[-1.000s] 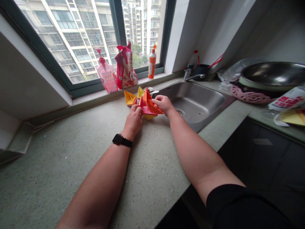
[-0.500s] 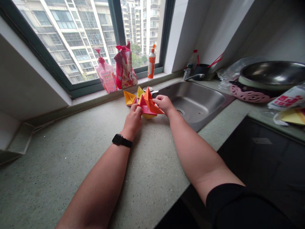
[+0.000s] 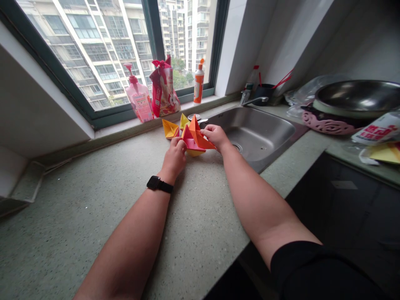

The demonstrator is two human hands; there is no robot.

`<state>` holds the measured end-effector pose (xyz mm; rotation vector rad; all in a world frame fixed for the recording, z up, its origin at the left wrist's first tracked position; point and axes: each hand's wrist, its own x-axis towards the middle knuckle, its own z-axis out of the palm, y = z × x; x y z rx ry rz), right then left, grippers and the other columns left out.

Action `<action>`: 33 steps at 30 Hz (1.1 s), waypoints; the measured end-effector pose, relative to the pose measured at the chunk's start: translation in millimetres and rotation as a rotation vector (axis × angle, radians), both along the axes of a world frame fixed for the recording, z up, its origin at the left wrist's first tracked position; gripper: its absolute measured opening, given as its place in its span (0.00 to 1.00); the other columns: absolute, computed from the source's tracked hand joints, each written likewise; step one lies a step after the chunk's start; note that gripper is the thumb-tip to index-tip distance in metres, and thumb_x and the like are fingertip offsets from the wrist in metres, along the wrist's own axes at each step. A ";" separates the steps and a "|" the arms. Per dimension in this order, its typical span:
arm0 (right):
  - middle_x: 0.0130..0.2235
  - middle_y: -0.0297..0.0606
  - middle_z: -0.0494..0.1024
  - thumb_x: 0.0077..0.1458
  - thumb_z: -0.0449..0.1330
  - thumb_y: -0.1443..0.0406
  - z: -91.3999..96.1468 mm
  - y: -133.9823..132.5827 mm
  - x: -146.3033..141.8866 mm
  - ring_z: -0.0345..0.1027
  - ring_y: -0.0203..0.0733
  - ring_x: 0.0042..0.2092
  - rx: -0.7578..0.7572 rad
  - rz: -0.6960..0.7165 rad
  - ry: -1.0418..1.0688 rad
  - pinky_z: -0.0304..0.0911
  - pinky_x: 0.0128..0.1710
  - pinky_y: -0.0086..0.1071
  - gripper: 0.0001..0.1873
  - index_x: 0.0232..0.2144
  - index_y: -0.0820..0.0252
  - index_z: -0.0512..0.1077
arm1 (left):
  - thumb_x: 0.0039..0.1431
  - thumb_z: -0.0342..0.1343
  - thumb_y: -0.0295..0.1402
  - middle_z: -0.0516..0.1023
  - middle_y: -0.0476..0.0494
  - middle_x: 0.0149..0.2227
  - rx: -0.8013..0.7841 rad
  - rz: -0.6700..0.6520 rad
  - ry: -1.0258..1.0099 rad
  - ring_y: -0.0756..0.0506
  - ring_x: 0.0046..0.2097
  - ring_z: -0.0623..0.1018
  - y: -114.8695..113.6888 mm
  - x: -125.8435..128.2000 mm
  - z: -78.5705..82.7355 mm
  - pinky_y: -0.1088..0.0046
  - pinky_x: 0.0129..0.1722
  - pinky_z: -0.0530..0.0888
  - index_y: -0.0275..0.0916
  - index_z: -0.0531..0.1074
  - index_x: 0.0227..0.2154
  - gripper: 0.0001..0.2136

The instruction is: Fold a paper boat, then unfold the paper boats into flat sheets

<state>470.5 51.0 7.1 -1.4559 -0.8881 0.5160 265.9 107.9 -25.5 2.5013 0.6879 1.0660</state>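
Several folded paper boats in bright colours sit close together on the speckled countertop, left of the sink. My left hand, with a black watch on its wrist, pinches the left end of a pink paper boat. An orange paper boat stands against the pink one, and my right hand pinches its right side. A yellow-orange paper boat lies behind my left fingers. Further back a yellow paper point shows. The fingertips are partly hidden by the paper.
A steel sink with a tap lies to the right. On the sill stand a pink pump bottle, a red bag and an orange-white bottle. A metal basin rests on a pink basket at far right.
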 end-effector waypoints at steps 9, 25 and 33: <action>0.21 0.28 0.68 0.42 0.66 0.54 2.9 -0.3 -6.1 0.59 0.36 0.27 -0.022 0.003 -0.127 0.53 0.28 0.31 0.16 0.19 0.55 0.65 | 0.66 0.53 0.20 0.74 0.36 0.56 -0.022 -0.059 -0.064 0.39 0.55 0.79 6.8 1.2 -5.6 0.54 0.58 0.79 0.41 0.69 0.38 0.08; 0.22 0.27 0.66 0.44 0.62 0.56 7.2 -0.7 -7.5 0.58 0.36 0.28 -0.069 -0.018 -0.260 0.53 0.30 0.32 0.14 0.20 0.55 0.63 | 0.65 0.54 0.18 0.73 0.37 0.57 -0.013 -0.066 -0.052 0.41 0.55 0.78 4.3 0.3 -3.7 0.56 0.59 0.79 0.40 0.71 0.39 0.09; 0.21 0.26 0.63 0.43 0.61 0.57 2.1 0.5 -6.0 0.55 0.35 0.27 -0.070 -0.041 -0.225 0.51 0.28 0.31 0.14 0.18 0.54 0.60 | 0.65 0.55 0.19 0.74 0.35 0.56 -0.033 -0.059 -0.057 0.40 0.55 0.78 5.3 0.1 -3.9 0.54 0.60 0.79 0.41 0.70 0.38 0.08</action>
